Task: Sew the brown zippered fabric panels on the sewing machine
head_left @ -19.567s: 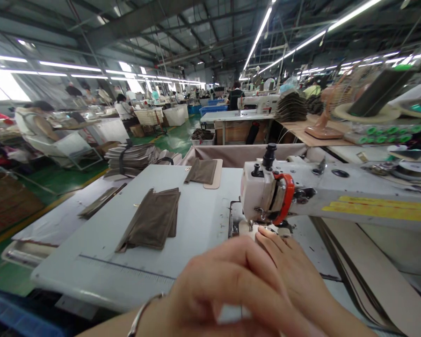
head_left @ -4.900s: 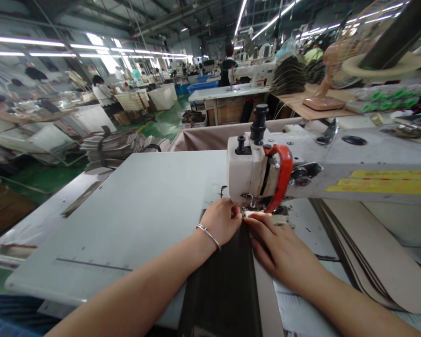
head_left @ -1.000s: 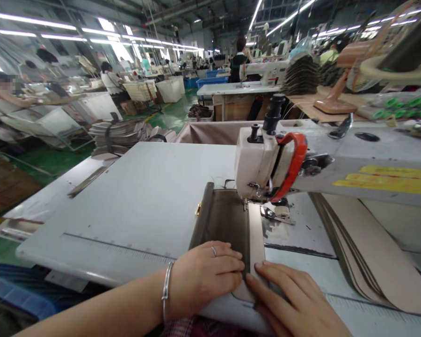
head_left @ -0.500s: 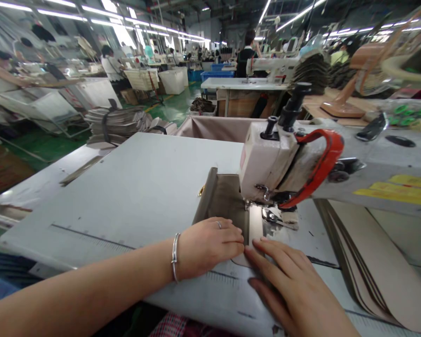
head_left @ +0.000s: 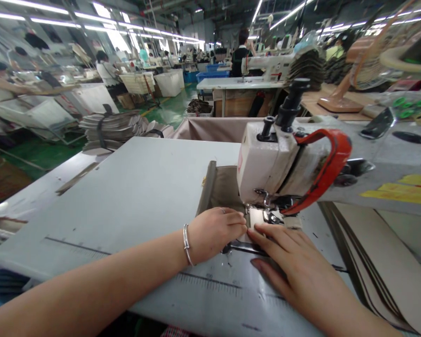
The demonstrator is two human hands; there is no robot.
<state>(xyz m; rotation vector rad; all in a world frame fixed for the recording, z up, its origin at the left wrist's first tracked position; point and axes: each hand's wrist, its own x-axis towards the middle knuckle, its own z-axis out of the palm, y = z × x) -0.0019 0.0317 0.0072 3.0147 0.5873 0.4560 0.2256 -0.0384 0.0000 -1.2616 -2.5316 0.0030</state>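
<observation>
A dark brown fabric piece [head_left: 224,186] with a rolled left edge lies flat on the sewing table [head_left: 136,187], its right part under the head of the sewing machine [head_left: 263,161]. My left hand [head_left: 219,231], with a silver bangle at the wrist, has its fingers pressed together on the near end of the piece. Just right of it, my right hand [head_left: 294,262] rests with fingers stretched out, their tips at the pale strip [head_left: 256,217] beside the presser foot. The needle point is hidden.
An orange-red lever guard [head_left: 331,159] arches off the machine head. Flat beige pieces [head_left: 382,262] lie in a stack at the right. Bundled pieces [head_left: 108,128] are piled beyond the table's left side. A fan [head_left: 351,84] stands behind the machine; other people work farther off.
The brown piece has slid away from me under the machine head, its near end now close to the needle area. Both hands have moved forward with it.
</observation>
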